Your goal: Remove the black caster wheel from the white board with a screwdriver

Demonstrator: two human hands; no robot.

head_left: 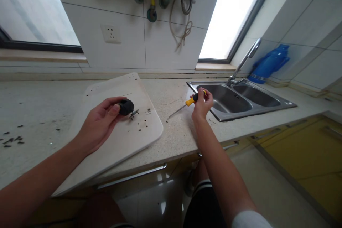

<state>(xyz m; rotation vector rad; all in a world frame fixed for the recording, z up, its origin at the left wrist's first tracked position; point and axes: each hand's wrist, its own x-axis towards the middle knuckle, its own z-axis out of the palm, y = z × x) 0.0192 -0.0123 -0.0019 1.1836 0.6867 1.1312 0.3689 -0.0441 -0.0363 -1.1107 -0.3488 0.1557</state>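
My left hand (103,123) is closed on a small rounded black part (126,107), with small metal pieces (134,113) sticking out from its lower right side. Its exact kind I cannot make out. Below it lies a white board (112,158) with a few holes or dark small parts on it. To the right, my right hand (203,105) grips a screwdriver (190,102) by its yellow and black handle. The screwdriver's thin shaft slants down to the left, and its tip is close to a tiny dark piece (167,121) on the countertop.
Several small dark pieces (12,140) are scattered on the counter at the left. A double steel sink (221,117) with a tap (244,60) sits at the right, beside a blue thermos flask (269,63). Hoses and a wall socket (110,34) are behind. The counter's front edge runs above cabinet doors.
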